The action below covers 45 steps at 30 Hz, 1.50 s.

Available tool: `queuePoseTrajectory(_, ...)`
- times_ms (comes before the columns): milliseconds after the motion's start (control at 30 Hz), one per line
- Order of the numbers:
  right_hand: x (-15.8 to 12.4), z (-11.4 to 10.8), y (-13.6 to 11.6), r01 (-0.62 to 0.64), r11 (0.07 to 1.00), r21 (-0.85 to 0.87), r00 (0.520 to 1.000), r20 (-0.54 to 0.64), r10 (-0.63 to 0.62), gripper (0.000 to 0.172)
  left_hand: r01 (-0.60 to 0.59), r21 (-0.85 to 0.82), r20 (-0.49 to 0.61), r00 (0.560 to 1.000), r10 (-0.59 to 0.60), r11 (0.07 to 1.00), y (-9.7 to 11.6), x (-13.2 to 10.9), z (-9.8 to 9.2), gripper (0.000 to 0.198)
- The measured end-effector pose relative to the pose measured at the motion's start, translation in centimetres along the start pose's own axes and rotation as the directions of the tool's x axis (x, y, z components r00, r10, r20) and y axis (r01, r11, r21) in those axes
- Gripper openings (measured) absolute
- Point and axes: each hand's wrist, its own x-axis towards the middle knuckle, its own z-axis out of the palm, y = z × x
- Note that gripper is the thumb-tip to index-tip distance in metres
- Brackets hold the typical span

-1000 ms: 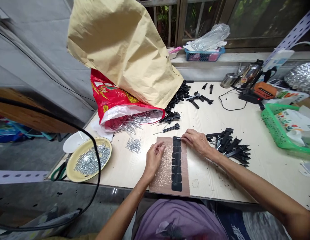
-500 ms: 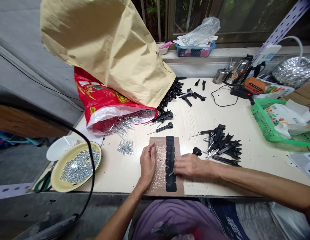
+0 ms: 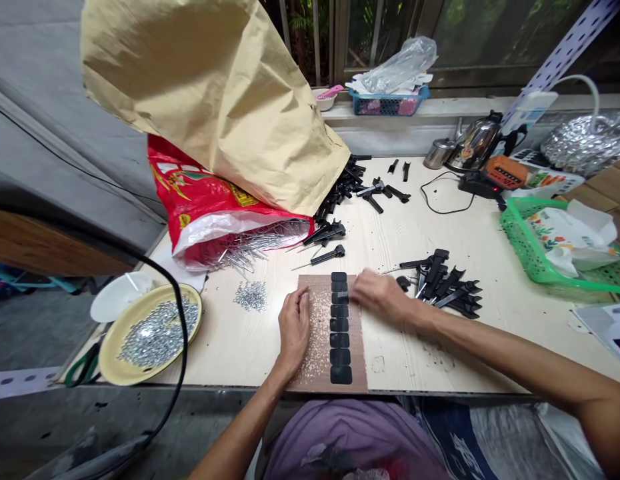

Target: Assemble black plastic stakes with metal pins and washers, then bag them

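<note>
A brown board [image 3: 361,347] lies at the table's front edge, with a column of black rounded pads [image 3: 341,340] on it and pale specks scattered to their left. My left hand [image 3: 294,328] is closed at the board's left edge, fingers together, holding it. Over the board's upper right my right hand [image 3: 383,293] is closed and smeared by motion. A thin, greyish metal tool [image 3: 342,295] sticks out leftward from its fingers across an upper pad. A pile of black plastic handles [image 3: 447,283], some with metal shafts, lies beyond the right hand.
Small metal pieces [image 3: 251,295] lie left of the board; more fill a yellow bowl [image 3: 107,363]. A red bag [image 3: 175,180] spills metal rods beneath a big paper sack [image 3: 230,100]. More black handles [image 3: 343,190] lie beside it. A green basket [image 3: 540,260] stands right. A black cable hangs at left.
My right hand has moved away from me along the pad column, from a lower pad to an upper one, with the metal tool. My left hand stays at the board's edge.
</note>
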Motion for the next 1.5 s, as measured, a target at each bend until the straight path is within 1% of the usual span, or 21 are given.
queuePoseTrajectory(33, 0.3, -0.2, 0.8, -0.088, 0.996, -0.017, 0.995, -0.042, 0.087, 0.031, -0.002, 0.001, 0.002, 1.000, 0.002, 1.000, 0.0, 0.0, 0.0, 0.030)
queuePoseTrajectory(67, 0.8, -0.4, 1.7, -0.144, 0.989, -0.027, 0.988, -0.061, 0.142, 0.030, -0.005, 0.003, 0.003, 1.000, 0.005, 1.000, 0.0, 0.0, 0.0, 0.029)
queuePoseTrajectory(133, 1.7, -0.5, 3.2, -0.192, 0.981, -0.030, 0.980, -0.048, 0.191, 0.030, -0.007, 0.006, 0.003, 1.000, 0.007, 1.000, 0.1, 0.0, -0.1, 0.029)
queuePoseTrajectory(233, 2.3, -0.1, 3.9, -0.189, 0.982, -0.022, 0.982, -0.017, 0.189, 0.030, -0.006, 0.010, -0.004, 1.000, 0.006, 1.000, 0.1, -0.1, -0.1, 0.029)
queuePoseTrajectory(400, 2.1, 0.8, 3.3, -0.223, 0.975, -0.013, 0.974, -0.038, 0.222, 0.031, -0.014, -0.005, -0.009, 1.000, 0.014, 1.000, -0.1, -0.1, -0.1, 0.028)
queuePoseTrajectory(600, 2.2, 0.9, 3.0, -0.210, 0.977, -0.027, 0.977, -0.050, 0.208, 0.028, -0.018, -0.020, -0.016, 1.000, 0.018, 1.000, -0.2, -0.1, 0.0, 0.028)
queuePoseTrajectory(667, 1.5, 0.0, 2.6, -0.187, 0.981, -0.060, 0.982, -0.030, 0.185, 0.029, -0.017, -0.032, -0.020, 1.000, 0.016, 0.999, -0.2, -0.2, -0.1, 0.028)
queuePoseTrajectory(700, 0.9, -0.8, 2.5, -0.179, 0.979, -0.094, 0.984, -0.010, 0.179, 0.029, -0.016, -0.037, -0.021, 1.000, 0.015, 0.999, -0.2, -0.2, -0.1, 0.028)
queuePoseTrajectory(767, -0.6, -3.0, 2.2, -0.172, 0.963, -0.207, 0.982, 0.042, 0.185, 0.031, -0.013, -0.048, -0.020, 1.000, 0.012, 0.999, -0.2, -0.3, -0.1, 0.028)
queuePoseTrajectory(833, -1.6, -5.5, 2.1, -0.152, 0.923, -0.354, 0.972, 0.116, 0.205, 0.034, -0.011, -0.058, -0.016, 1.000, 0.010, 0.998, -0.1, -0.4, -0.1, 0.027)
queuePoseTrajectory(900, -1.3, -7.3, 2.0, -0.133, 0.868, -0.478, 0.974, 0.101, 0.204, 0.039, -0.008, -0.064, -0.009, 1.000, 0.007, 0.998, 0.1, -0.5, 0.1, 0.027)
queuePoseTrajectory(933, -0.6, -7.5, 1.9, -0.126, 0.851, -0.511, 0.978, 0.082, 0.194, 0.039, -0.008, -0.064, -0.007, 1.000, 0.007, 0.998, 0.2, -0.6, 0.1, 0.027)
queuePoseTrajectory(967, 0.6, -7.3, 1.8, -0.121, 0.843, -0.524, 0.982, 0.058, 0.177, 0.036, -0.011, -0.063, -0.006, 1.000, 0.011, 0.998, 0.2, -0.6, 0.0, 0.027)
queuePoseTrajectory(1000, 2.0, -6.5, 1.6, -0.112, 0.848, -0.518, 0.987, 0.038, 0.153, 0.033, -0.019, -0.059, -0.008, 1.000, 0.019, 0.998, 0.1, -0.7, -0.1, 0.027)
queuePoseTrajectory(1067, 5.4, -3.9, 1.4, -0.067, 0.879, -0.472, 0.996, 0.016, 0.085, 0.028, -0.049, -0.032, -0.039, 0.998, 0.047, 0.998, -0.4, -0.9, -1.0, 0.026)
queuePoseTrajectory(1167, 9.9, 1.0, 1.5, 0.064, 0.920, -0.386, 0.998, 0.046, -0.050, 0.025, -0.078, 0.098, -0.135, 0.987, 0.090, 0.992, -2.0, -1.4, -3.5, 0.024)
queuePoseTrajectory(1233, 11.9, 3.6, 2.0, 0.137, 0.923, -0.360, 0.990, 0.083, -0.115, 0.023, -0.059, 0.233, -0.172, 0.980, 0.101, 0.971, -3.4, -1.6, -5.6, 0.025)
queuePoseTrajectory(1300, 12.9, 5.2, 2.6, 0.189, 0.917, -0.352, 0.980, 0.118, -0.157, 0.021, -0.034, 0.376, -0.149, 0.984, 0.097, 0.926, -4.6, -1.5, -7.3, 0.026)
queuePoseTrajectory(1367, 13.3, 6.1, 3.1, 0.203, 0.912, -0.357, 0.977, 0.130, -0.167, 0.022, -0.029, 0.515, -0.093, 0.992, 0.089, 0.857, -5.4, -1.2, -8.2, 0.026)
queuePoseTrajectory(1433, 13.4, 6.5, 3.3, 0.178, 0.910, -0.375, 0.983, 0.112, -0.146, 0.025, -0.057, 0.628, -0.015, 0.996, 0.086, 0.776, -5.9, -0.5, -8.5, 0.025)
queuePoseTrajectory(1500, 13.4, 6.4, 3.3, 0.151, 0.910, -0.386, 0.988, 0.076, -0.132, 0.027, -0.117, 0.693, 0.077, 0.993, 0.089, 0.711, -6.1, 0.1, -8.4, 0.023)
